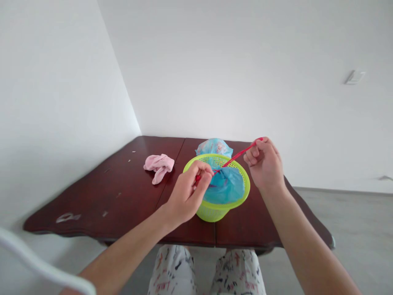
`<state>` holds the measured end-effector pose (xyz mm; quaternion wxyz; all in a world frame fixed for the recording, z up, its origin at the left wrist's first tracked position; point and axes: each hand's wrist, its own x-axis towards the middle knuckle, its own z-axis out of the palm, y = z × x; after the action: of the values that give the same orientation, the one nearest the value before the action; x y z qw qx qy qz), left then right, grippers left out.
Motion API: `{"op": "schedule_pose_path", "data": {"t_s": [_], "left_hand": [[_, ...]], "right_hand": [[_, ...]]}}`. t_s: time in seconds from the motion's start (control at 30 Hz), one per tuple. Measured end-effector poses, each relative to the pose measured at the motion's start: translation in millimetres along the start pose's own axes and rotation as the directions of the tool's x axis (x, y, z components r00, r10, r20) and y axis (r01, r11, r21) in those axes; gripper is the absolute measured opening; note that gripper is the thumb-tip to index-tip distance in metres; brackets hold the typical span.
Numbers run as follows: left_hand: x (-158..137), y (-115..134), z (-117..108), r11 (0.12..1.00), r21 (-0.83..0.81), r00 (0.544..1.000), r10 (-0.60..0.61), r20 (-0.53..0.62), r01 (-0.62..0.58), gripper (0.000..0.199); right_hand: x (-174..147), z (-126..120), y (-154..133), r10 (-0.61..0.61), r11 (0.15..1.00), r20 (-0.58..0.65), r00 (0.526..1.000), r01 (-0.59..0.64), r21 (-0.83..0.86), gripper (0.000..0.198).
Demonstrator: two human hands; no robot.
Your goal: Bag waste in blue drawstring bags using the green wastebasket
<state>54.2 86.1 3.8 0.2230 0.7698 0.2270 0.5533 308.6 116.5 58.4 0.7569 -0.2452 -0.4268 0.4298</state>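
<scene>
A yellow-green plastic basket (211, 213) stands near the front of the dark red table. Inside it is a blue plastic bag (231, 188), gathered at the top where a red drawstring (238, 155) is crossed or knotted. My left hand (190, 190) pinches one end of the string over the basket's left side. On the right, my right hand (265, 164) grips the other end, raised beyond the rim and pulled taut up to the right. The bag's contents are hidden.
Behind the basket sits another blue bag (215, 146), filled and bulging. A crumpled pink cloth (159, 166) lies left of the basket on the table (123, 196). White walls stand at the back and left. A blurred white cord (46, 266) crosses the lower left corner.
</scene>
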Motion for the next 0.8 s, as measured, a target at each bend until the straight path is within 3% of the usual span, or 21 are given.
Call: {"op": "schedule_pose_path", "data": {"t_s": [0.1,0.13,0.23,0.3,0.33,0.4,0.43,0.5,0.57,0.63,0.7,0.8], "left_hand": [[15.0,-5.4,-10.0,0.953,0.302,0.987,-0.033,0.157,-0.016,0.059],[19.6,-7.0,-11.8,0.919,0.391,0.978,-0.028,0.209,-0.057,0.057],[27.9,-13.2,-14.3,0.802,0.573,0.953,-0.019,0.301,-0.165,0.017],[29.6,-17.1,-15.4,0.763,0.619,0.951,-0.019,0.308,-0.185,0.013],[30.1,-18.5,-16.0,0.769,0.615,0.953,-0.022,0.303,-0.178,0.016],[31.4,-19.4,-16.8,0.824,0.548,0.96,-0.023,0.281,-0.141,0.019],[32.4,-18.9,-16.6,0.863,0.492,0.964,-0.024,0.264,-0.114,0.021],[35.3,-17.0,-15.0,0.933,0.358,0.973,-0.042,0.226,-0.043,0.029],[38.2,-15.4,-12.0,0.977,0.203,0.971,-0.113,0.212,0.069,0.042],[40.1,-15.6,-8.8,0.978,0.041,0.942,-0.208,0.264,0.205,0.052],[40.2,-17.3,-6.8,0.953,-0.08,0.912,-0.253,0.323,0.292,0.057],[37.2,-17.9,-8.7,0.957,-0.148,0.932,-0.198,0.305,0.251,0.057]], "right_hand": [[-18.5,14.1,-21.2,-0.035,0.996,0.082,0.996,0.041,-0.074,0.032],[-25.1,17.2,-26.4,-0.038,0.992,0.116,0.993,0.052,-0.117,0.031],[-44.7,19.8,-33.7,-0.062,0.949,0.201,0.978,0.12,-0.292,0.026],[-55.8,16.6,-31.0,-0.124,0.843,0.243,0.962,0.231,-0.486,0.021],[-60.3,14.3,-27.5,-0.147,0.745,0.275,0.95,0.289,-0.601,0.018],[-67.3,9.6,-17.4,-0.124,0.516,0.371,0.92,0.379,-0.768,0.024],[-70.0,7.8,-11.2,-0.082,0.426,0.431,0.899,0.423,-0.8,0.041],[-74.3,5.7,1.8,-0.002,0.334,0.56,0.828,0.528,-0.781,0.082],[-77.6,6.0,13.7,0.066,0.282,0.662,0.747,0.622,-0.73,0.108],[-79.7,8.1,22.9,0.107,0.235,0.702,0.704,0.668,-0.706,0.114],[-79.9,10.7,28.8,0.087,0.219,0.699,0.71,0.671,-0.709,0.112],[-75.5,12.8,30.8,-0.016,0.288,0.681,0.732,0.655,-0.698,0.103]]}}
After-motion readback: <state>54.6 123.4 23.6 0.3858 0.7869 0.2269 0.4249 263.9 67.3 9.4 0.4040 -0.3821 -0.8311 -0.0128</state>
